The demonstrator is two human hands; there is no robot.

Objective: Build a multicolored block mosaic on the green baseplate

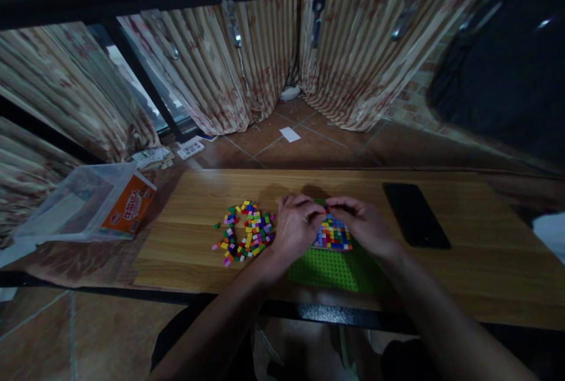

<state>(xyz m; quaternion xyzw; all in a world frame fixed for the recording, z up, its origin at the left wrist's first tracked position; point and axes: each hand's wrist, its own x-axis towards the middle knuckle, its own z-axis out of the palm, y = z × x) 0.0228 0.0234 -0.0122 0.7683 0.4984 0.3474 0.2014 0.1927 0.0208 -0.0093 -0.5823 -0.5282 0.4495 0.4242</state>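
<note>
Your left hand point(296, 222) and right hand point(359, 219) are curling with fingers nearly closed, their tips coming close together over the far part of a multicoloured patch of small plastic bricks point(333, 237); whether they are pinching a brick is impossible to tell. That patch is lying over a bright green studded plastic baseplate point(326, 272) and looking closely filled where visible, while the baseplate's near strip is showing bare studs. Leftward, many loose multicoloured plastic bricks point(255, 238) are still lying unplaced on the brown wooden tabletop point(185, 245).
</note>
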